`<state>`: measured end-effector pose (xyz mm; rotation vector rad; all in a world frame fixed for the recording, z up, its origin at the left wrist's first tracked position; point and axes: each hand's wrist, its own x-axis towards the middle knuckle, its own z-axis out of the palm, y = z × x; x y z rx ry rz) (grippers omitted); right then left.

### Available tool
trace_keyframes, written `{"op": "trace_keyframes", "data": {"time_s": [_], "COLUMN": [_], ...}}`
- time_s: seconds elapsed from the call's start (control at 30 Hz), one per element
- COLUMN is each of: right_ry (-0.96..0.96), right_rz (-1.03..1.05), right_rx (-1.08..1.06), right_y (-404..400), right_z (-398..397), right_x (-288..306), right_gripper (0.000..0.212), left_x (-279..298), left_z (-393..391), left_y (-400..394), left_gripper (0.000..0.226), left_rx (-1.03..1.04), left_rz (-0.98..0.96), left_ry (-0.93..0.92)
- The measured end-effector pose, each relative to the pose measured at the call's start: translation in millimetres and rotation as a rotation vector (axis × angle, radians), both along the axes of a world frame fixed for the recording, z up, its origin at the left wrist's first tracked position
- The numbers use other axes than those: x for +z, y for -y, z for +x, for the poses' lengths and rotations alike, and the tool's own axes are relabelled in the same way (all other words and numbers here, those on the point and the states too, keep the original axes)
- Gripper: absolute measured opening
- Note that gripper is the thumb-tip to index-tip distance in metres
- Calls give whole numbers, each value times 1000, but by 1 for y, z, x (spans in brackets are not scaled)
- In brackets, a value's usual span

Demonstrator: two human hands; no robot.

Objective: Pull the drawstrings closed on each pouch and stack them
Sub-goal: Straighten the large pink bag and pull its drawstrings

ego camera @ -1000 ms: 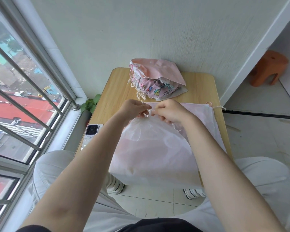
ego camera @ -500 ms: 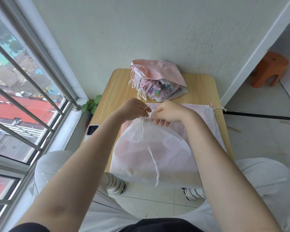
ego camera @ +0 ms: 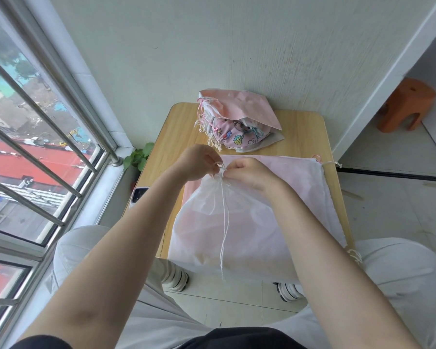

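A white translucent drawstring pouch (ego camera: 239, 230) hangs over the near edge of the small wooden table (ego camera: 184, 132), its mouth gathered to a bunch. My left hand (ego camera: 199, 163) and my right hand (ego camera: 252, 173) both pinch the white drawstring (ego camera: 223, 222) at the gathered mouth; the loose cord ends hang down the pouch front. Under it lies a flat pale pink pouch (ego camera: 297, 172) with its cords at the right edge. A stack of closed pouches (ego camera: 237, 122), pink on top and patterned below, sits at the table's far edge.
A phone (ego camera: 137, 195) lies at the table's left edge. A barred window fills the left side, with a small green plant (ego camera: 139, 157) by the sill. The wall stands just behind the table. An orange stool (ego camera: 405, 104) stands on the floor at the right.
The pouch mouth has been drawn into a tight bunch between my hands. The white cord ends, absent a second ago, now hang down the front of the pouch.
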<state>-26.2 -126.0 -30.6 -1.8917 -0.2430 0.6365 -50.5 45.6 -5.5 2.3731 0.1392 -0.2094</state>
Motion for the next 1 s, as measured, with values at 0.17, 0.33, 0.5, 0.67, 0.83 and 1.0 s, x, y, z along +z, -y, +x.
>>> {"op": "trace_keyframes", "data": {"time_s": [0.17, 0.33, 0.5, 0.67, 0.83, 1.0], "right_ry": [-76, -274, -481, -488, -491, -342], "right_rz": [118, 329, 456, 432, 419, 267], "right_rx": [35, 76, 22, -92, -63, -91], "right_y": [-2, 4, 2, 0, 1, 2], "right_z": [3, 3, 7, 11, 13, 14], "right_x": [-1, 3, -1, -2, -1, 0], "right_gripper": [20, 23, 27, 22, 28, 27], "left_x": [-6, -16, -20, -20, -19, -15], "left_z": [-5, -9, -7, -7, -7, -7], "left_y": [10, 5, 2, 7, 7, 1], "left_gripper": [15, 17, 18, 23, 10, 9], "left_rx": [225, 463, 466, 402, 295, 195], "left_rz": [-185, -582, -589, -597, -651, -721], "left_ry": [55, -14, -6, -51, -111, -213]}}
